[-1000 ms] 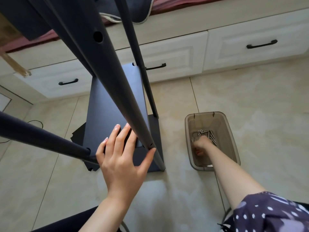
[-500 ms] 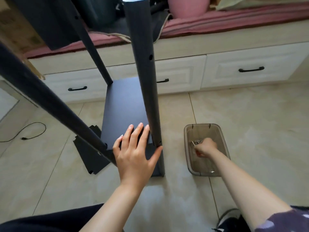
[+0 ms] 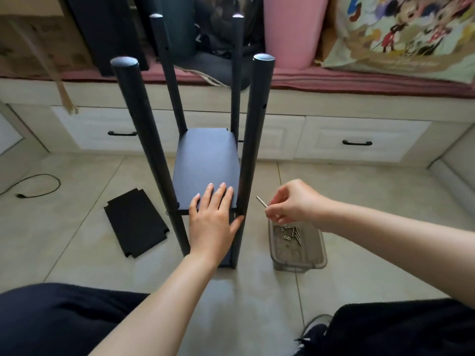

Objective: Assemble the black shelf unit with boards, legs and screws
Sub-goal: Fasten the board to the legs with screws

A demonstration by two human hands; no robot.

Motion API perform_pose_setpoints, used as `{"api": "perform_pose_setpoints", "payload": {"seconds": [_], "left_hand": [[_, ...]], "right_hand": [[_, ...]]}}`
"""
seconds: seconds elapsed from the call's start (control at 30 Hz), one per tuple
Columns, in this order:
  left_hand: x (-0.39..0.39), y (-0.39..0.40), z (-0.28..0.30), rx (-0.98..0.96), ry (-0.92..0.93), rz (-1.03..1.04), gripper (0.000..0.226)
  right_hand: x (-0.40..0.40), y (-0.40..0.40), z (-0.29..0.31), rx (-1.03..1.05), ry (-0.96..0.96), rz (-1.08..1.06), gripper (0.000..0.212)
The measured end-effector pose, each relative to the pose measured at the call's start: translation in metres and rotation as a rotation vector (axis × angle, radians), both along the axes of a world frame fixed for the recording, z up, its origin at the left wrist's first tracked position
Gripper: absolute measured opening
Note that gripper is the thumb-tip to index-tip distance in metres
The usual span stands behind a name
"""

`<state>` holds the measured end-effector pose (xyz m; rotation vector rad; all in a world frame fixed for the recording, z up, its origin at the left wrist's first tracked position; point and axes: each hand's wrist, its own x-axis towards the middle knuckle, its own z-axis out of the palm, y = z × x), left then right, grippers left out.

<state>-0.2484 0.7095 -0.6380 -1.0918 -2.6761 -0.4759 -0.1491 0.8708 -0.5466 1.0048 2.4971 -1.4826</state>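
Tiled floor point(image 3: 77, 253): left hand point(image 3: 212, 222) flat on board point(image 3: 205, 163); right hand point(image 3: 290, 201) fingers pinch 1 screw point(image 3: 261, 201).

screw point(image 3: 261, 202) end hidden in right hand point(image 3: 293, 201).

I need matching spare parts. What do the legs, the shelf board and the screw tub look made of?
Legs: probably metal tube, matte black; round, with drilled holes. Board: matte black sheet, metal or laminate, can't tell. Tub: translucent smoky plastic; the screws show through.
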Motion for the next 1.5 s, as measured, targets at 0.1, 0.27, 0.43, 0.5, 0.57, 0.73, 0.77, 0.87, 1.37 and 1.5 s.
{"api": "perform_pose_setpoints", "payload": {"seconds": [0.1,0.27,0.43,0.5,0.57,0.73,0.77,0.87,1.37,1.5], "left_hand": [[-0.002,-0.001,0.001,-0.007,-0.035,-0.018,0.066],[-0.003,-0.005,0.002,-0.019,-0.025,-0.049,0.067],[-0.006,-0.009,0.003,-0.035,-0.031,-0.091,0.067],[-0.006,-0.01,0.004,-0.028,-0.051,-0.099,0.066],[-0.006,-0.012,0.005,-0.038,-0.057,-0.118,0.063],[-0.001,-0.014,0.012,0.007,-0.095,-0.148,0.059],[0.0,-0.015,0.014,0.029,-0.105,-0.145,0.057],[0.006,-0.016,0.019,0.201,-0.069,-0.141,0.039],[0.022,-0.004,0.008,0.921,-1.39,0.401,0.024],[0.016,0.004,0.011,1.224,-1.468,0.41,0.016]], "right_hand": [[0.012,-0.011,-0.002,-0.051,-0.001,0.008,0.01],[0.013,-0.019,-0.023,-0.041,0.068,-0.067,0.009],[0.01,-0.027,-0.046,0.065,0.132,-0.055,0.008],[0.01,-0.027,-0.05,0.062,0.145,-0.058,0.009],[0.009,-0.027,-0.051,0.046,0.146,-0.063,0.009],[0.007,-0.034,-0.053,-0.01,0.166,-0.086,0.011],[0.006,-0.036,-0.054,-0.009,0.178,-0.096,0.011],[0.006,-0.04,-0.054,0.005,0.2,-0.114,0.01],[0.006,-0.028,-0.052,0.057,0.248,-0.08,0.005],[0.003,-0.028,-0.055,0.047,0.229,-0.08,0.005]]}}
